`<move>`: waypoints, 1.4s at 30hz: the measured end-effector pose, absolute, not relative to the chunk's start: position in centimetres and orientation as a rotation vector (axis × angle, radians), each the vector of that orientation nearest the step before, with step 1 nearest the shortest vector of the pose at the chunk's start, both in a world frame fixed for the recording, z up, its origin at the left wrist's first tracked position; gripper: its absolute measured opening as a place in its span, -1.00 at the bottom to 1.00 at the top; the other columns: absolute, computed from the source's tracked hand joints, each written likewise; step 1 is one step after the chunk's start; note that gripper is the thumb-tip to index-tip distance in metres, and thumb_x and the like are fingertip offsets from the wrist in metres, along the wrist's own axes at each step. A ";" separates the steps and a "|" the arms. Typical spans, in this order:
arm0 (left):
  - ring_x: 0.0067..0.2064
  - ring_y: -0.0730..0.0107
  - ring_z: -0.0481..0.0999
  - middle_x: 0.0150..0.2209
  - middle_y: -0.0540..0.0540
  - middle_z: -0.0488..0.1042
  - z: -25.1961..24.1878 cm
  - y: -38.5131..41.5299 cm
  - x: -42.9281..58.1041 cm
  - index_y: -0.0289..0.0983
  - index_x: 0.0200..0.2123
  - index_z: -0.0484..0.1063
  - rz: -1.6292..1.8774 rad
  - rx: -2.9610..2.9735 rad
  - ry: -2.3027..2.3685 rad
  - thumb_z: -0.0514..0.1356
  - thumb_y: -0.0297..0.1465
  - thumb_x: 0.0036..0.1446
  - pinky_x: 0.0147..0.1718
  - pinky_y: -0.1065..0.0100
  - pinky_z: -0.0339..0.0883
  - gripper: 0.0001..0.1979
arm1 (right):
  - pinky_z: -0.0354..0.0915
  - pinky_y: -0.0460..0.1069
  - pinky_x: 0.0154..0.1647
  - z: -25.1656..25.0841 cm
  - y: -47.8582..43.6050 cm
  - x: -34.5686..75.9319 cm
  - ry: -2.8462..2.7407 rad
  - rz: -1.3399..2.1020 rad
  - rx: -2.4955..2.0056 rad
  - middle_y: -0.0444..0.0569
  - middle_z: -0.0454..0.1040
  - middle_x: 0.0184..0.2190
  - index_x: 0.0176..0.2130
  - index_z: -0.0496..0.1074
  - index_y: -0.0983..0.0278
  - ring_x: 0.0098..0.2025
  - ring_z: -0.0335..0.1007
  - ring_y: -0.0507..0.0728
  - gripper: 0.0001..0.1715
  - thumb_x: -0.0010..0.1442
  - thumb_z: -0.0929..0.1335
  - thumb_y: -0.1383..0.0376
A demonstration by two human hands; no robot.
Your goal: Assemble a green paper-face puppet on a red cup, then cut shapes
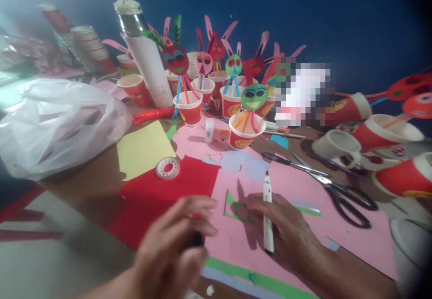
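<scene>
My right hand [286, 220] rests over the pink paper [232, 240] and grips a white marker [267, 218]. The marker stands nearly upright with its bare dark tip pointing away from me. A green paper scrap [232, 207] with cut-outs lies just left of those fingers. My left hand [175, 245], smeared by motion, hovers above the edge between the red paper [172, 195] and the pink paper. Its fingers curl around a small dark thing [195, 240] that looks like a marker cap, partly hidden by the thumb.
Black-handled scissors [332, 184] lie on the right, near a white mug [337, 146]. A tape roll [168, 168] sits on the red paper. Paper cups [246, 130] with paper-faced figures line the back. A white plastic bag [60, 123] and tall flask [145, 56] stand left.
</scene>
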State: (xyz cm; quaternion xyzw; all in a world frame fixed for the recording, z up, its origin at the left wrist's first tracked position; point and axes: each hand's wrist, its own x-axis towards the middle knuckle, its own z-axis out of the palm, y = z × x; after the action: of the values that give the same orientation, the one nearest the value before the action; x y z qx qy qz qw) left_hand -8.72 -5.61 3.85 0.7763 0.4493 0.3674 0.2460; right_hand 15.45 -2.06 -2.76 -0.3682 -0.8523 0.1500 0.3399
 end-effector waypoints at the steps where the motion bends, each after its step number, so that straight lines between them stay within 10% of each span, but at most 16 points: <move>1: -0.03 0.35 0.44 -0.10 -0.07 0.47 4.2 -5.6 -9.5 -0.21 -0.23 0.38 1.045 2.049 1.289 -0.02 -0.45 0.20 -0.11 0.40 0.35 -0.81 | 0.31 0.03 -0.29 -2.7 -2.1 15.5 -2.223 0.410 -0.970 -0.04 0.55 -0.25 -0.12 0.31 0.21 -0.26 0.46 0.14 -0.65 0.10 0.31 0.52; 19: 0.06 0.22 0.35 -0.04 -0.09 0.48 -2.2 -6.5 -10.0 -0.18 -0.13 0.38 0.870 2.245 1.495 0.06 -0.39 0.15 0.00 0.19 0.28 -0.78 | 0.15 0.30 0.03 -1.8 -1.0 17.1 -2.405 0.135 -1.219 0.28 0.33 0.08 0.05 0.17 0.37 0.07 0.26 0.35 -0.40 0.02 0.35 0.34; 42: 0.05 0.18 0.32 0.00 -0.01 0.47 -0.8 -6.0 -9.3 -0.13 -0.20 0.44 0.691 2.258 1.534 0.05 -0.35 0.15 -0.05 0.13 0.26 -0.80 | 0.39 0.01 -0.34 -0.8 0.0 19.1 -2.181 0.501 -1.555 -0.04 0.53 -0.25 -0.13 0.25 0.16 -0.27 0.52 0.19 -0.78 0.18 0.24 0.34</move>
State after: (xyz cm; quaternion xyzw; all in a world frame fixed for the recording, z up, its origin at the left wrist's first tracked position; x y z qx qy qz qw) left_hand -9.25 -6.04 -0.85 0.7912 0.5375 0.2423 0.1623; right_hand 19.07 -0.04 -0.76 -0.5582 -0.7831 0.1798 0.2067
